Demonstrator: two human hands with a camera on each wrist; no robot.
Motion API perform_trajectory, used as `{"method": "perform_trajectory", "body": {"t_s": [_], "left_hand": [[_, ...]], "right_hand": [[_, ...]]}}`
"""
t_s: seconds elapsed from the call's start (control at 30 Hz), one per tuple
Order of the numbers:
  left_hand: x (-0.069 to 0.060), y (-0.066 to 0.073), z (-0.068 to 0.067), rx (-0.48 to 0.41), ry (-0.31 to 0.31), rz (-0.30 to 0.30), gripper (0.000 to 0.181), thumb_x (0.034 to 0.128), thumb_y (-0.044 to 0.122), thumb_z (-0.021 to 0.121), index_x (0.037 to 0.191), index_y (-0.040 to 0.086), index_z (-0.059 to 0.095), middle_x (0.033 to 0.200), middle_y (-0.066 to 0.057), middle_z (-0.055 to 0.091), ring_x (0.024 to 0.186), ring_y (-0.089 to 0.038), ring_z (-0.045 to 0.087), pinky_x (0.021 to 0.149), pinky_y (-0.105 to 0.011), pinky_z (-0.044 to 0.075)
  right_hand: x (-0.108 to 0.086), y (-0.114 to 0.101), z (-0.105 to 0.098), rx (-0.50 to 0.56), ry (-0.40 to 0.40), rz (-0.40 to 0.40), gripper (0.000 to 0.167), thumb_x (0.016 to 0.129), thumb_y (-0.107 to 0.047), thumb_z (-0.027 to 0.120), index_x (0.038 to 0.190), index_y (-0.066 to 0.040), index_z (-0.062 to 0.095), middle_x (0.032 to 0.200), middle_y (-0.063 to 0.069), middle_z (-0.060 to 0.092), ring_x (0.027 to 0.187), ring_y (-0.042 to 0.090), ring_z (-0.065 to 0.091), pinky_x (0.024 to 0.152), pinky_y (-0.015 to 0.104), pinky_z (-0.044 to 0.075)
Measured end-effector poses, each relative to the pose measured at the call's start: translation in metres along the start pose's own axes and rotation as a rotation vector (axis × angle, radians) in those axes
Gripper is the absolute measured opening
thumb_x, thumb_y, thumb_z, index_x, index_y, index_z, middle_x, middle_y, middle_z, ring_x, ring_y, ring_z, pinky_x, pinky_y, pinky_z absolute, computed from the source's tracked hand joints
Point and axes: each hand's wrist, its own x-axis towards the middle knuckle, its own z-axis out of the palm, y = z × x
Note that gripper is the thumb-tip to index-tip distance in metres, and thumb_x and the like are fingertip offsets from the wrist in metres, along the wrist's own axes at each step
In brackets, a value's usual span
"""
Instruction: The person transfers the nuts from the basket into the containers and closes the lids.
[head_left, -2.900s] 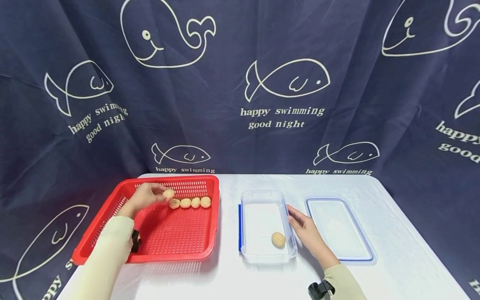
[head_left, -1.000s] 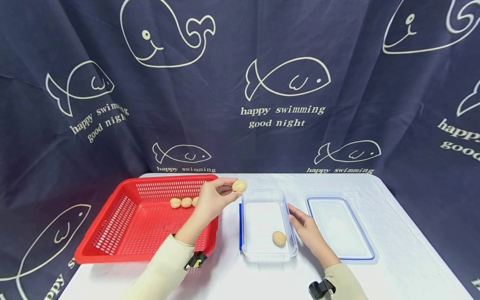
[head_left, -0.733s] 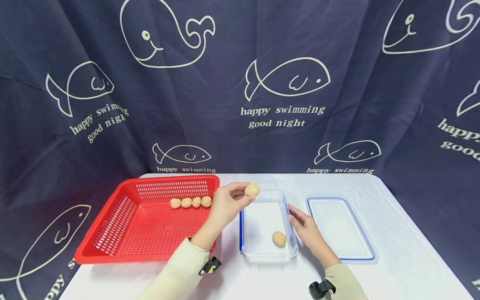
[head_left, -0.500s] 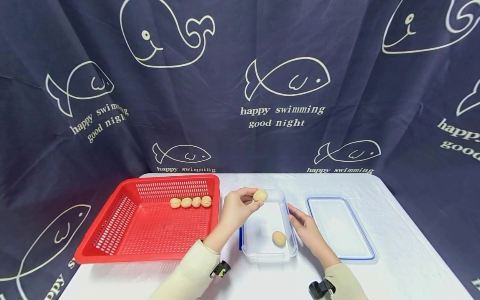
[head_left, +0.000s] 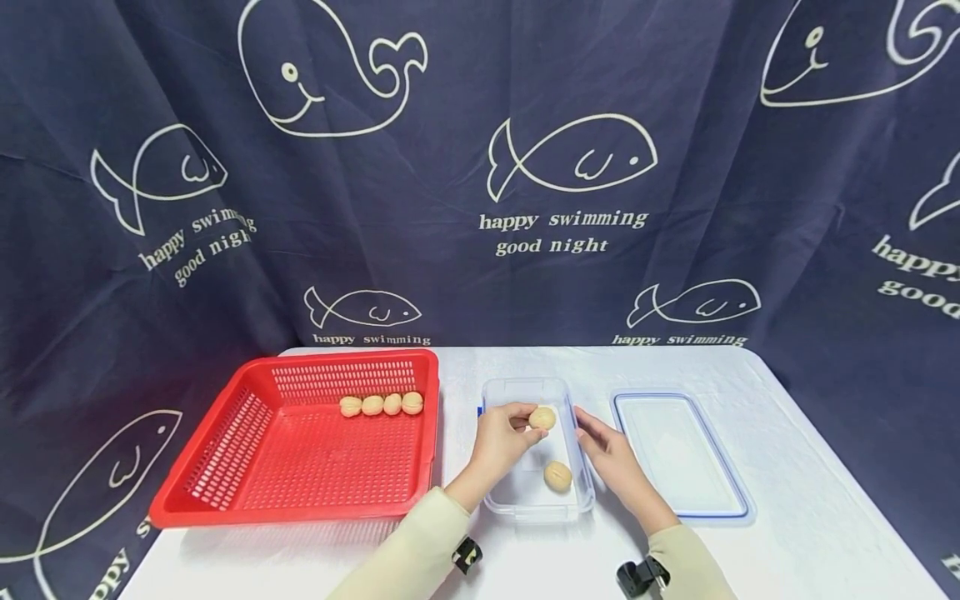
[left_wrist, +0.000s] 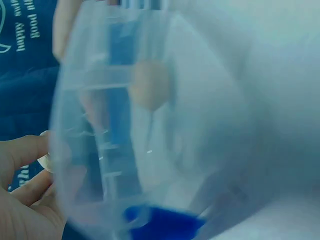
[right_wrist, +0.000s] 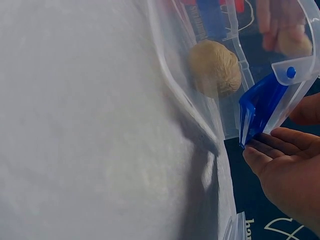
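My left hand pinches a walnut between thumb and fingers, low within the clear plastic container. A second walnut lies on the container's floor near its front right; the right wrist view shows this walnut through the clear wall. At the container's right side rests my right hand, its fingers fairly straight. In the right wrist view that hand touches the wall by a blue latch. The left wrist view is blurred, with the left hand partly behind the container wall.
A red plastic basket stands on the left with a row of several walnuts near its back. The blue-edged container lid lies flat on the right. White cloth covers the table, and a navy curtain hangs behind it.
My left hand has carried a walnut from the red basket rightward over the container, then lowered it inside. The right hand has stayed at the container's side.
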Motion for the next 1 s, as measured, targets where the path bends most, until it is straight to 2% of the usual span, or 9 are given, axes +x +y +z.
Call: {"method": "perform_trajectory", "body": {"t_s": [0.23,0.43,0.53,0.67,0.87,1.0], "left_hand": [[0.001,-0.012,0.017,0.015,-0.035,-0.025,0.032,0.0701,-0.003,0.081,0.100,-0.004,0.072,0.089,-0.012,0.073,0.079,-0.019,0.070,0.071,-0.020,0.055],[0.000,-0.022,0.025,0.020,-0.087,-0.077,0.030,0.0717,-0.005,0.079,0.100,-0.005,0.071,0.090,-0.012,0.073,0.077,-0.016,0.070,0.068,-0.017,0.054],[0.000,-0.028,0.028,0.038,-0.107,-0.078,0.029,0.0712,-0.006,0.079,0.099,-0.005,0.071,0.088,-0.012,0.073,0.075,-0.014,0.069,0.066,-0.016,0.053],[0.000,-0.033,0.032,0.119,-0.125,-0.040,0.029,0.0696,-0.003,0.081,0.097,-0.004,0.072,0.086,-0.010,0.073,0.073,-0.010,0.067,0.065,-0.015,0.052],[0.000,-0.035,0.034,0.285,-0.110,0.024,0.029,0.0689,0.002,0.083,0.095,-0.003,0.073,0.085,-0.008,0.072,0.071,-0.008,0.062,0.065,-0.017,0.050],[-0.001,-0.035,0.035,0.348,-0.102,0.034,0.028,0.0678,0.002,0.084,0.094,-0.002,0.073,0.083,-0.007,0.072,0.071,-0.009,0.061,0.066,-0.020,0.050]], "right_hand": [[0.001,0.001,0.000,-0.009,0.001,0.002,0.044,0.100,-0.012,0.051,0.141,0.003,0.043,0.142,0.022,0.045,0.130,0.035,0.044,0.099,0.014,0.036],[0.000,0.002,0.000,0.001,-0.010,0.004,0.045,0.100,-0.012,0.051,0.141,0.004,0.042,0.142,0.023,0.044,0.130,0.036,0.044,0.097,0.010,0.035],[0.000,0.001,0.000,0.005,-0.015,0.004,0.045,0.101,-0.013,0.050,0.142,0.004,0.041,0.143,0.023,0.043,0.132,0.036,0.042,0.098,0.010,0.034],[0.000,0.001,-0.001,0.005,-0.016,0.009,0.046,0.101,-0.014,0.050,0.142,0.004,0.040,0.144,0.023,0.042,0.132,0.036,0.041,0.102,0.015,0.035],[0.000,0.002,0.000,-0.005,-0.010,0.013,0.046,0.100,-0.014,0.050,0.142,0.003,0.041,0.143,0.023,0.044,0.132,0.036,0.042,0.104,0.021,0.036],[0.001,0.003,0.000,-0.004,-0.010,0.009,0.045,0.100,-0.013,0.050,0.141,0.003,0.041,0.142,0.023,0.044,0.131,0.036,0.043,0.102,0.017,0.037]]}}
